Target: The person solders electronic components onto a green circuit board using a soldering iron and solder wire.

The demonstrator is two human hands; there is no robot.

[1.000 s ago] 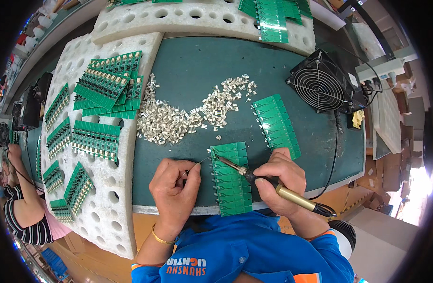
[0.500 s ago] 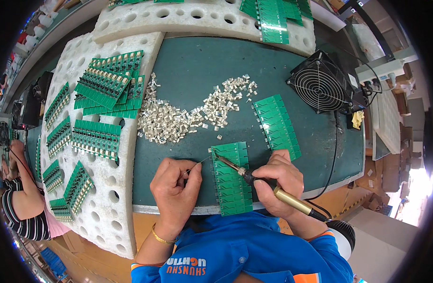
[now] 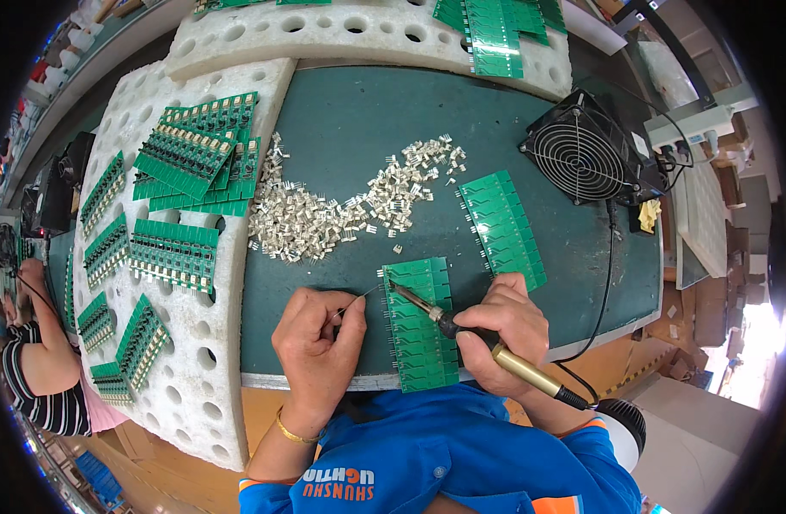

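My right hand (image 3: 506,330) grips a soldering iron (image 3: 530,370) with a gold and black handle. Its tip meets the left edge of a green circuit board (image 3: 423,338), near the board's far end. Pinched in my left hand (image 3: 318,340) is a thin solder wire (image 3: 373,290) that reaches toward the iron's tip. The board lies at the table's front edge, with pins along its left side. A second green board (image 3: 502,227) lies to the right, just beyond my right hand. Behind the first board spreads a pile of small white connectors (image 3: 303,224).
White foam slabs with holes (image 3: 206,330) stand left and at the back, carrying several populated boards (image 3: 187,154). A black fan (image 3: 579,154) sits at the right, its cable (image 3: 611,283) running along the table. Another person's arm (image 3: 46,343) shows at far left.
The iron's tip has dropped very slightly along the board's left edge, and my right hand has shifted a little left. My left hand stays in place.
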